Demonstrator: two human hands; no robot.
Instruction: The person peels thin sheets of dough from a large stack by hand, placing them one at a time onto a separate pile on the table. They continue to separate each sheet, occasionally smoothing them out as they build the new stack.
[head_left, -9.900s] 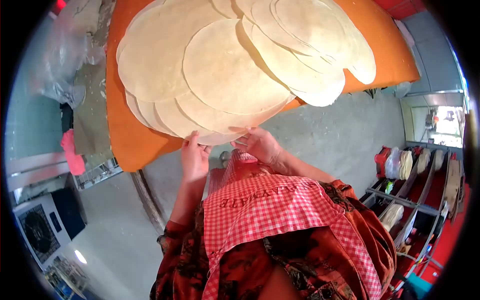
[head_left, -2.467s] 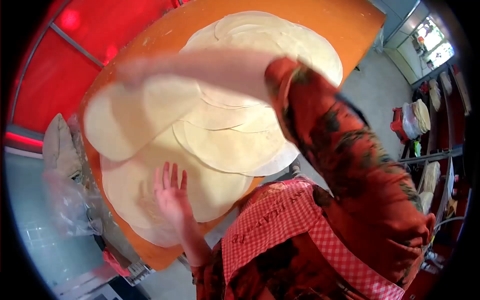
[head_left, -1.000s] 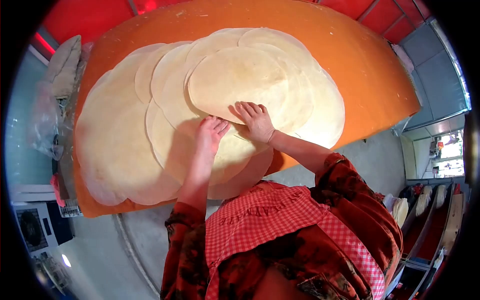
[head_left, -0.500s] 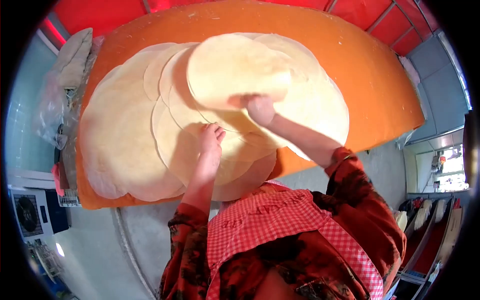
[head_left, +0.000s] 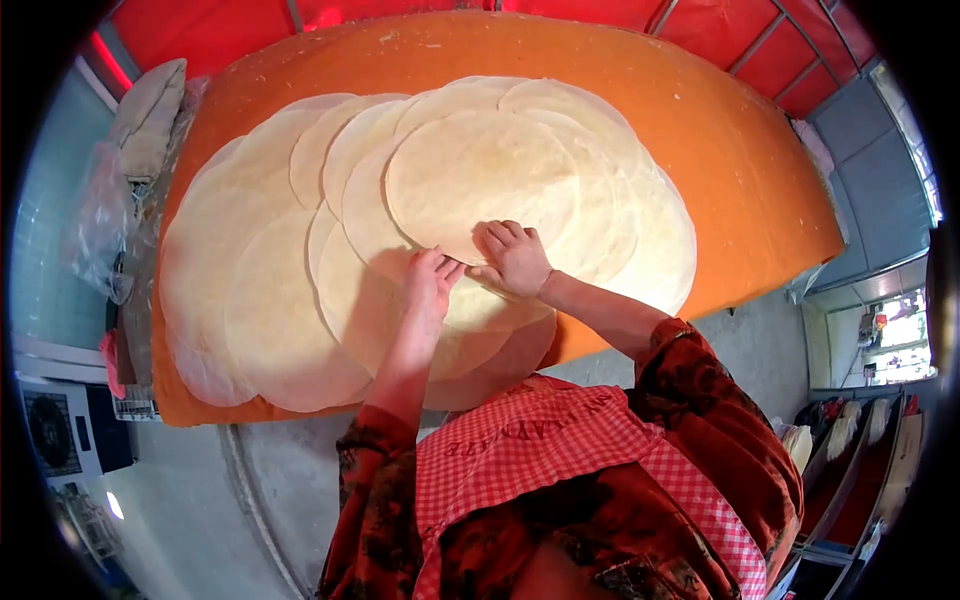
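Observation:
Thin round sheets of flatbread dough (head_left: 290,290) lie overlapping in a wide spread. On top, just right of the middle, rests one pale round dough sheet (head_left: 480,175), lying flat. My left hand (head_left: 428,285) is at its near edge, fingers curled together and seemingly pinching the rim. Flat on the same sheet's near edge lies my right hand (head_left: 515,262), fingers stretched out and thumb toward the left hand. The two hands almost touch.
The sheets lie on a table with an orange cover (head_left: 740,200). A plastic bag (head_left: 103,225) and folded cloth (head_left: 150,120) are at its left end. A checked apron (head_left: 530,440) meets the near edge. Shelving (head_left: 860,470) stands at right.
The top sheet, lifted and curved in my right hand before, now lies flat on the others. My right hand has come down and opened onto it; the left has barely moved.

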